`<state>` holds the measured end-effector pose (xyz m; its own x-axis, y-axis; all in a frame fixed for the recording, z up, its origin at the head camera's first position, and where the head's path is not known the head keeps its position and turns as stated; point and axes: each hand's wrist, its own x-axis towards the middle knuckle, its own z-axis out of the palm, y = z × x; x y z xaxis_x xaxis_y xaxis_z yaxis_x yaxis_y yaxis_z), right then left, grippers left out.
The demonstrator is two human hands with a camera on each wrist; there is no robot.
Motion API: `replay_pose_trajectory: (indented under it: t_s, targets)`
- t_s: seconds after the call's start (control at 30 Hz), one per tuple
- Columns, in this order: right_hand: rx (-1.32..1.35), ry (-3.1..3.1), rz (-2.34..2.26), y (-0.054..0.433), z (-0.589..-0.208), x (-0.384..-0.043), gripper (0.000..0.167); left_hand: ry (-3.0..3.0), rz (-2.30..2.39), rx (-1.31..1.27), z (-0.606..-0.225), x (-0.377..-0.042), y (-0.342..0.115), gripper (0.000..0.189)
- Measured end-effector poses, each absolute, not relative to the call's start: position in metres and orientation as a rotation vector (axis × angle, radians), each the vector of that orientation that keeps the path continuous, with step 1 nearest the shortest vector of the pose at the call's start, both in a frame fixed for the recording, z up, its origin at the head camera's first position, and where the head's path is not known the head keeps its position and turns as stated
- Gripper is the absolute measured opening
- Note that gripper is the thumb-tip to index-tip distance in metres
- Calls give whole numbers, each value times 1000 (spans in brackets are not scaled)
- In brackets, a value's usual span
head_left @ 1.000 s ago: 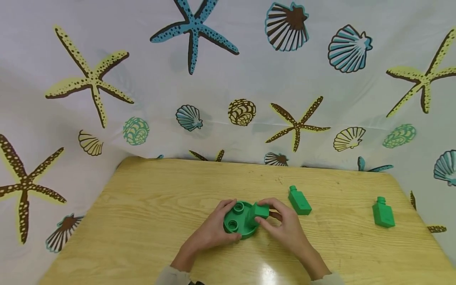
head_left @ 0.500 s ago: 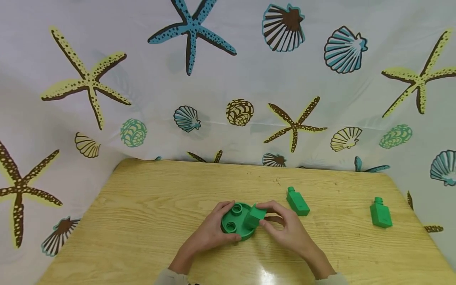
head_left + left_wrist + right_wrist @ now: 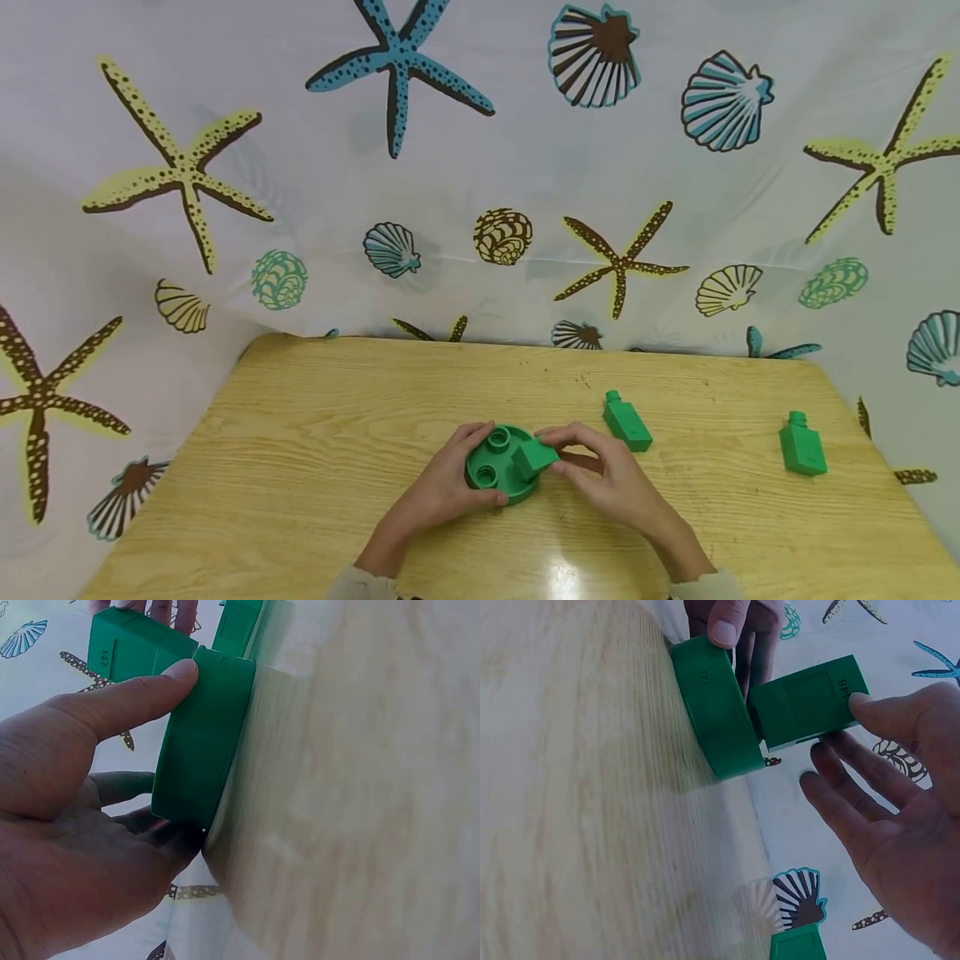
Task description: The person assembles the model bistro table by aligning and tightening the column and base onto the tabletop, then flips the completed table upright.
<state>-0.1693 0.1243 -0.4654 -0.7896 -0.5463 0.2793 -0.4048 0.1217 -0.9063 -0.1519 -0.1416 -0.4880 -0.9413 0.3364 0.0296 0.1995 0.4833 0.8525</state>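
A round green base [image 3: 501,485] with raised threaded sockets sits on the table, gripped around its left side by my left hand [image 3: 448,490]. In the left wrist view the thumb lies on the rim of the base [image 3: 206,742], fingers round the far side. My right hand [image 3: 609,475] pinches the outer end of a green rectangular block [image 3: 534,457] between thumb and fingertips. The block stands over the right part of the base, its lower end at a socket that it hides. In the right wrist view the block [image 3: 810,701] rises slightly tilted from the base.
Two more green blocks with threaded necks lie on the wooden table [image 3: 337,417]: one block [image 3: 628,423] just beyond my right hand, another block [image 3: 802,447] far to the right. A white cloth [image 3: 450,183] printed with starfish and shells hangs behind the table and along its sides.
The block has turned about its own axis in my right hand's fingers, its top face now angled differently. My left hand keeps its grip on the base; the loose blocks lie as before.
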Motion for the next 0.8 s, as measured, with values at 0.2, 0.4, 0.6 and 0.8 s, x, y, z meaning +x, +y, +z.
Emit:
replay_pose_trajectory:
  t_s: [0.2,0.4,0.6,0.8]
  targets:
    - [-986,2278,-1798,119,-469,-168,26,2627,1430,469,-491,-148,-143,97]
    - [-1035,2313,-1822,113,-470,-168,25,2627,1445,472,-493,-149,-142,97]
    - [-1083,2509,-1724,105,-473,-167,32,2633,1443,453,-491,-146,-138,97]
    - [-1082,2479,-1712,99,-475,-164,30,2647,1434,440,-490,-141,-136,96]
